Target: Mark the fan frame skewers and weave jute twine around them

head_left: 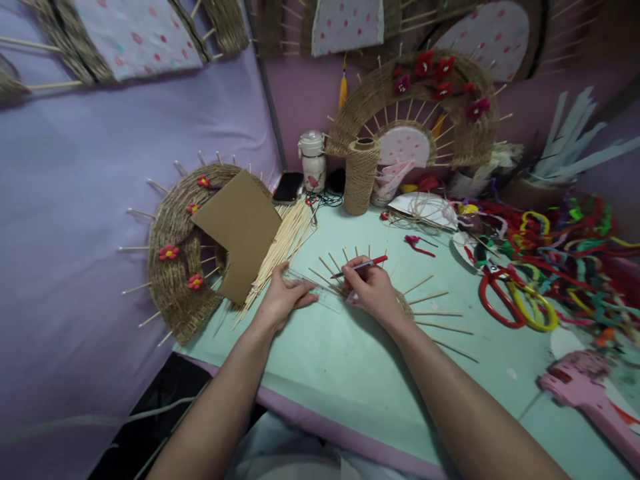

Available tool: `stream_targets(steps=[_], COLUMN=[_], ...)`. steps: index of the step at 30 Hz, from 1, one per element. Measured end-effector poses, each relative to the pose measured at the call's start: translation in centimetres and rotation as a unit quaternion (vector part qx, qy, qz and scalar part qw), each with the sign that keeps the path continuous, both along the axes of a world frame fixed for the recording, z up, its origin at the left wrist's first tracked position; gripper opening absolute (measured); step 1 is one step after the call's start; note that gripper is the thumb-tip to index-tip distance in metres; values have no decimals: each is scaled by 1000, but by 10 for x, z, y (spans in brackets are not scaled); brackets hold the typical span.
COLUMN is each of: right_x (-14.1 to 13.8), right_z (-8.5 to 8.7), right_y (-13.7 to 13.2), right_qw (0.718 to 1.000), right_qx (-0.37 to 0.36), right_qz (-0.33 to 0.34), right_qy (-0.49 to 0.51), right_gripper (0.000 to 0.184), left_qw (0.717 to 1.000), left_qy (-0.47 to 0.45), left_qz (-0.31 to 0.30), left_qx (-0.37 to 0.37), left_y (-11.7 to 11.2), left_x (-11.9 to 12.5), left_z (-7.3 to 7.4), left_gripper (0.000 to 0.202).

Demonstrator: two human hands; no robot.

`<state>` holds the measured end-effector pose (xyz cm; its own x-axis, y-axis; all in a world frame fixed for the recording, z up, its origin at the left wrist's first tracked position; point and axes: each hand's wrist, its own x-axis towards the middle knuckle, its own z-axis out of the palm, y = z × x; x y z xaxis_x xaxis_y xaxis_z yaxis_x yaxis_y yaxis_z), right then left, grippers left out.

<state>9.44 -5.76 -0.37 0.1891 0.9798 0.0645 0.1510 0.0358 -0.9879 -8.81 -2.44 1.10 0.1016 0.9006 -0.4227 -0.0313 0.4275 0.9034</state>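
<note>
My right hand [373, 288] is closed round a red pen [361, 265], its tip pointing left onto the work below. My left hand [284, 295] lies with fingers pressed flat on a clear plastic ruler [320, 288] that rests on the pale green table [325, 360]. Under both hands sits a half-round piece with thin wooden skewers [440, 313] fanning out to the right and top. The centre of that piece is hidden by my right hand.
A woven half-wheel with red flowers [175, 267] and a brown cardboard sheet [243, 230] lean at the left beside a bundle of skewers [283, 247]. A twine spool [360, 175], a white jar [313, 160] and a phone [288, 187] stand behind. Red and yellow scissors [510, 300] and coloured pipe cleaners [565, 253] lie right; a pink glue gun [585, 393] lies near the front.
</note>
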Motion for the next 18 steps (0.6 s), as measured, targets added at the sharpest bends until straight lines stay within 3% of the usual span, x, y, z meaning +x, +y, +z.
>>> stream_targets(steps=[18], right_x=[-2], right_z=[3], right_y=[-1], right_qw=[997], right_qx=[-33], right_qz=[-7], right_qy=[-76], right_gripper=[33], left_qw=[1000], left_qy=[-4], left_qz=[14], left_qx=[-3], left_y=[-1], left_x=[1], left_z=[-2], left_gripper=[82])
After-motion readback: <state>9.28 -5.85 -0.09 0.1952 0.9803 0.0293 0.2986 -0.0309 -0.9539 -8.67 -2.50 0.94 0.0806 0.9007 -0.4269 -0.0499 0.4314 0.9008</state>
